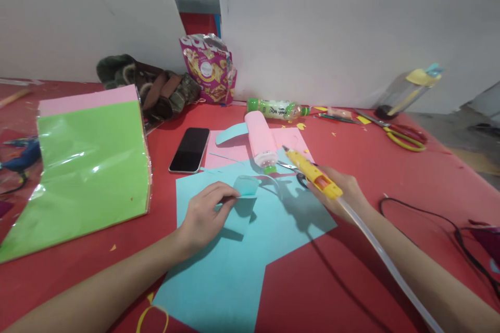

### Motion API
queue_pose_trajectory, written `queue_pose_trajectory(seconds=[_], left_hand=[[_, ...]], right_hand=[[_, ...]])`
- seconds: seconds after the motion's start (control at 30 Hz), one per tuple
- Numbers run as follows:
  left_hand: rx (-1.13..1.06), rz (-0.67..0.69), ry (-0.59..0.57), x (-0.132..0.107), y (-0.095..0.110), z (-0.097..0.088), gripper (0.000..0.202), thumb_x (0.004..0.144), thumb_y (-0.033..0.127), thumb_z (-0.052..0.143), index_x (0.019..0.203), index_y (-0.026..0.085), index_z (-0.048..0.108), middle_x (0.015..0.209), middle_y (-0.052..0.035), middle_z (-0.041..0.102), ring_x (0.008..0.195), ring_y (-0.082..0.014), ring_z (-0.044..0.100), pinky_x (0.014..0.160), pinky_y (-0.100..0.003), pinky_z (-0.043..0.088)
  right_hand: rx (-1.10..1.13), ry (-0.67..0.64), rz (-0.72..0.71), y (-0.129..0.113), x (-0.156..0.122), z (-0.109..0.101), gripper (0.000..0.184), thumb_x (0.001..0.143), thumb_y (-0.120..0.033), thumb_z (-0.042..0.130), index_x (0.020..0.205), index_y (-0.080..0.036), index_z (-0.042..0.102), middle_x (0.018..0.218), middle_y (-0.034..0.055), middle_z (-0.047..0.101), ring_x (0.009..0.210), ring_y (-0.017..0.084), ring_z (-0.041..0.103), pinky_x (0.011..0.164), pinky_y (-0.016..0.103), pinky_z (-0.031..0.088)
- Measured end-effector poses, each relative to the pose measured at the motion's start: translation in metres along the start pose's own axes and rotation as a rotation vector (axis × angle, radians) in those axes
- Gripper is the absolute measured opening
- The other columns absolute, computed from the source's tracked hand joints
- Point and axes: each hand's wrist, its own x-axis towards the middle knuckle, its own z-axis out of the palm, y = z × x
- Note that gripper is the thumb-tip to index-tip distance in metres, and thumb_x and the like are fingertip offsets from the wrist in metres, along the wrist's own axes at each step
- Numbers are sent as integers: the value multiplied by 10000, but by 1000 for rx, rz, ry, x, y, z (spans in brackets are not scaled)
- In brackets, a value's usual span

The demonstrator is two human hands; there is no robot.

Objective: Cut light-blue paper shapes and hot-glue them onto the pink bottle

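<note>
My left hand (205, 216) pinches a small curled piece of light blue paper (247, 187) between thumb and fingers, above the blue paper sheets (222, 286). My right hand (346, 190) is wrapped round a yellow hot glue gun (312, 170), its nozzle pointing up and left. A clear glue stick (380, 255) trails from its back end. Between the hands and further off lies a bottle wrapped in pink paper (261, 138), green cap towards me, with a blue paper flap (233, 133) sticking out at its left. Small scissors (288, 166) lie partly hidden behind the glue gun.
A black phone (190, 150) and a sleeve of green and pink sheets (94, 161) lie left. Behind are a snack bag (210, 70), a camouflage bag (156, 91) and a green-capped bottle (275, 109). Large scissors (404, 135) and a black cable (429, 213) lie right.
</note>
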Motion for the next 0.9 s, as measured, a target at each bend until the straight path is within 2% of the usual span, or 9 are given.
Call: queue_pose_trajectory(seconds=[0.07, 0.13, 0.27, 0.4, 0.5, 0.57, 0.67, 0.77, 0.9], left_hand=[[-44, -80, -19, 0, 0, 0, 92, 780, 150, 494, 766, 174, 582, 718, -14, 591, 648, -120, 554, 573, -226, 476], [-93, -156, -31, 0, 0, 1, 78, 774, 171, 504, 758, 169, 581, 716, -12, 583, 632, -114, 547, 557, -218, 469], [-197, -285, -48, 1, 0, 3, 64, 753, 215, 536, 730, 163, 566, 684, 1, 569, 599, -105, 539, 540, -210, 457], [-286, -401, -69, 2, 5, 4, 79, 726, 239, 562, 725, 161, 570, 670, 3, 588, 555, -100, 540, 497, -201, 448], [-329, -395, -69, 1, 9, 4, 94, 724, 247, 568, 701, 157, 581, 658, -2, 595, 557, -104, 543, 496, -201, 449], [-347, -362, -57, 0, 11, 5, 88, 721, 233, 569, 686, 155, 591, 661, -8, 603, 574, -109, 550, 504, -203, 454], [-342, -307, -29, -2, 14, 5, 65, 717, 209, 575, 687, 161, 607, 670, -7, 611, 586, -107, 551, 522, -208, 461], [-334, -267, -9, -4, 17, 6, 63, 721, 202, 575, 685, 163, 609, 670, -6, 607, 583, -103, 543, 529, -211, 461], [-339, -231, -12, -7, 20, 8, 70, 728, 197, 566, 685, 157, 604, 657, -8, 595, 567, -99, 530, 506, -206, 446]], right_hand=[[-52, 23, 51, 10, 5, 1, 275, 733, -319, 480, 958, -170, 534, 732, 79, 658, 610, 219, 609, 515, 282, 410], [-210, 32, 141, 19, 9, 2, 321, 711, -316, 512, 992, -163, 526, 818, 102, 669, 687, 261, 621, 537, 303, 416], [-306, 50, 259, 29, 13, 5, 369, 728, -396, 519, 1018, -167, 520, 887, 98, 662, 750, 277, 615, 561, 314, 417], [-316, 93, 175, 30, 13, 3, 280, 764, -344, 462, 958, -161, 549, 867, 96, 652, 821, 278, 580, 644, 348, 415], [-356, 266, 81, 12, 10, -3, 213, 750, -294, 471, 862, -152, 582, 888, 130, 625, 890, 307, 535, 738, 424, 383], [-191, 270, -15, -11, 4, -4, 166, 760, -284, 474, 804, -165, 581, 815, 115, 627, 823, 273, 552, 735, 413, 397], [261, 75, -121, -51, -10, 3, 115, 780, -269, 483, 833, -194, 553, 799, 60, 625, 727, 189, 570, 666, 325, 454], [494, 6, -106, -77, -21, 18, 75, 756, -241, 531, 818, -198, 539, 767, 31, 605, 668, 152, 553, 622, 285, 465], [653, 22, -4, -86, -28, 31, 53, 762, -208, 516, 711, -193, 520, 692, 13, 574, 618, 131, 524, 587, 259, 453]])
